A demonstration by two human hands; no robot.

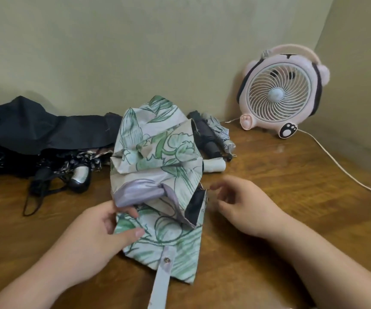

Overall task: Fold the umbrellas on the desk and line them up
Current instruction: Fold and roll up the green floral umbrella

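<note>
Wooden tabletop point(280, 197), head view. At near edge, centre: pale strap point(161, 277) with a metal snap point(167, 260), hanging off the green floral umbrella point(157, 157). That umbrella lies mid-tabletop, canopy half collapsed and bunched, lilac lining showing, dark inner side visible at its right edge.

Left grip point(95, 239) comes in from near-left; thumb point(136, 233) on top and fingers tucked under pinch the canopy's lower left fold. Right grip point(242, 208) is just beside the canopy's right edge, fingers loosely curled, holding nothing; can't tell if a fingertip touches the rib tip.

Behind the canopy, right side: cream cylinder end point(214, 166) pokes out. Beyond it, two folded umbrellas side by side toward the far edge, a dark one point(204, 137) and a patterned one point(221, 134).

Far left: big black canopy point(35, 128) sprawled unfolded, over a black-and-white patterned umbrella with a silver handle point(82, 175) and a black handle point(40, 177) with loop cord.

Far right corner: pink panda-style fan point(280, 92) upright against the wall, white cable point(340, 166) running along the right edge.
</note>
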